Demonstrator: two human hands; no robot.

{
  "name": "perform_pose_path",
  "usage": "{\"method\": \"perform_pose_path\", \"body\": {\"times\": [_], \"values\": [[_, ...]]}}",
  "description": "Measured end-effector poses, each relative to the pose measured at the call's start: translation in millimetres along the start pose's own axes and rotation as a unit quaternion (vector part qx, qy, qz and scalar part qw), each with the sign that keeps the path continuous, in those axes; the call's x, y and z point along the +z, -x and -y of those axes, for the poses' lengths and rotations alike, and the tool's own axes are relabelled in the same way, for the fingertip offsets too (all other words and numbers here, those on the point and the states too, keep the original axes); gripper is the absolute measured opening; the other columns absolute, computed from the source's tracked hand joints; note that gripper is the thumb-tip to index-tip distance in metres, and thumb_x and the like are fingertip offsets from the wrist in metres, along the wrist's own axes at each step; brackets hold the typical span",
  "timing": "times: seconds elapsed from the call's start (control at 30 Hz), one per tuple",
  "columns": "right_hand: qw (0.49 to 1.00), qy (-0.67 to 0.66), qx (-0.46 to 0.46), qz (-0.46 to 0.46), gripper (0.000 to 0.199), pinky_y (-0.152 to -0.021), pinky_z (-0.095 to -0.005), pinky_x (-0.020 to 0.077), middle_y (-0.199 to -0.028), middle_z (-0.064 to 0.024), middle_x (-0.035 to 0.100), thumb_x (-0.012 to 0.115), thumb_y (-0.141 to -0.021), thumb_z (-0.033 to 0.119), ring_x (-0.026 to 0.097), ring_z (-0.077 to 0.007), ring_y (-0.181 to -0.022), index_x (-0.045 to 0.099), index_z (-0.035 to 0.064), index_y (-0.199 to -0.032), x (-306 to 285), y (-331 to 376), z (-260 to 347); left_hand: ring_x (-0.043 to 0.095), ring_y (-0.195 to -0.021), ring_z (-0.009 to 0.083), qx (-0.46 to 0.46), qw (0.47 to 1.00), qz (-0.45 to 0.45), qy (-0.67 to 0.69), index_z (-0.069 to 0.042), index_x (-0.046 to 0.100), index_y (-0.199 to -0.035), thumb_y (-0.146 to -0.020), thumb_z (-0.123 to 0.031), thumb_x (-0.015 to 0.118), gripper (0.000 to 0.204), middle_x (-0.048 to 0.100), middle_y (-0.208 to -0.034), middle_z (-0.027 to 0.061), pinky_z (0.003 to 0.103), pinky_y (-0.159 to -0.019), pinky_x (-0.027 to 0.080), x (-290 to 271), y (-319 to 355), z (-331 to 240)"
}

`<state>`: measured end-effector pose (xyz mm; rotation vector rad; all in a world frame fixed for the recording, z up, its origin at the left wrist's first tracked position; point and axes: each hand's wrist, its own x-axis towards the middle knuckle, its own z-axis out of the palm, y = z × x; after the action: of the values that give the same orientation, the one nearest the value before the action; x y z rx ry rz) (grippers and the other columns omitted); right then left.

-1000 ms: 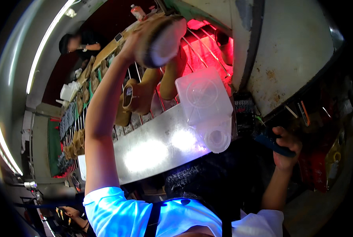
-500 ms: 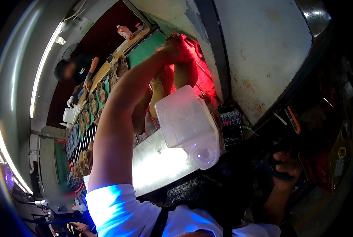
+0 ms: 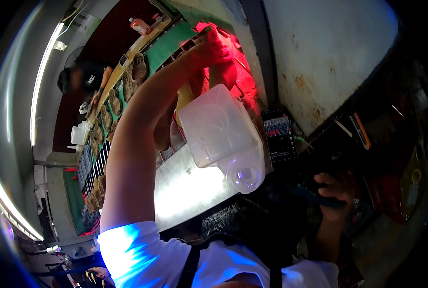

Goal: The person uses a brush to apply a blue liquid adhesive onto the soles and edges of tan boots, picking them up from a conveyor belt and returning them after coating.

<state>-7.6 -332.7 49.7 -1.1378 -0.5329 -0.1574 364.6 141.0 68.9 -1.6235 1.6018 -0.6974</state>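
My left arm stretches forward over the bench to the red-lit heater opening. There my left hand is closed on the top of a rounded shoe-last-shaped form, tinted red. Beside it stands a yellowish last-shaped piece, partly hidden behind my arm and a box. That box is a cloudy clear plastic container with a round clear part at its near end, just in front of me. Low on the right, in shadow, my right hand curls round a dark, flat, elongated object; its kind is too dark to make out.
A conveyor rack left of my arm carries several brown soles and shoe pieces. A bright metal plate lies below the container. A lit phone stands against a pale machine panel. Another person works at the far left.
The whole view has shifted slightly. My right hand has moved a little left and up with the dark object. My left hand keeps its hold on the red-lit form.
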Motion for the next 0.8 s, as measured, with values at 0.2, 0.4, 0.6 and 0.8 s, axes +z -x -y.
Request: {"method": "perform_pose_path", "body": {"times": [0.2, 0.4, 0.6, 0.8], "values": [[0.997, -0.034, -0.001, 0.064, 0.047, -0.103, -0.0568, 0.0518, -0.113, -0.0208, 0.074, 0.076, -0.082, -0.006, 0.065, -0.0448, -0.117, 0.061, 0.0128, -0.123, 10, -1, -13, 0.059, -0.123, 0.0258, -0.208, 0.951, 0.055, 0.222, -0.013, 0.067, -0.122, -0.084, -0.014, 0.064, 0.038, 0.065, -0.122, 0.0049, 0.04, -0.104, 0.048, -86, 18, -6], [0.988, -0.128, 0.064, 0.053, 0.035, -0.093, -0.048, 0.0596, -0.123, -0.028, 0.068, 0.072, -0.081, -0.014, 0.065, -0.0389, -0.119, 0.07, -0.0042, -0.115, 40, -13, -18, 0.067, -0.087, 0.0285, -0.428, 0.881, -0.064, 0.193, -0.006, 0.066, -0.098, -0.079, -0.009, 0.07, 0.02, 0.069, -0.093, 0.0089, 0.04, -0.077, 0.054, -221, 35, -50], [0.981, -0.114, 0.126, 0.097, 0.033, -0.085, -0.0423, 0.0638, -0.129, -0.0309, 0.063, 0.071, -0.082, -0.014, 0.068, -0.0346, -0.111, 0.069, -0.0088, -0.115, 63, -21, -24, 0.069, -0.074, 0.0307, -0.719, 0.617, -0.096, 0.305, -0.005, 0.069, -0.106, -0.09, -0.006, 0.067, 0.016, 0.07, -0.086, 0.0129, 0.04, -0.068, 0.056, -322, 37, -222], [0.977, -0.088, 0.117, 0.152, 0.039, -0.081, -0.0396, 0.0633, -0.131, -0.0325, 0.061, 0.069, -0.086, -0.009, 0.073, -0.0318, -0.095, 0.065, -0.0075, -0.125, 80, -32, -33, 0.068, -0.061, 0.0219, -0.783, 0.463, -0.03, 0.413, -0.005, 0.071, -0.106, -0.095, -0.016, 0.07, 0.015, 0.071, -0.074, 0.0098, 0.033, -0.063, 0.055, -389, 5, -339]]}}
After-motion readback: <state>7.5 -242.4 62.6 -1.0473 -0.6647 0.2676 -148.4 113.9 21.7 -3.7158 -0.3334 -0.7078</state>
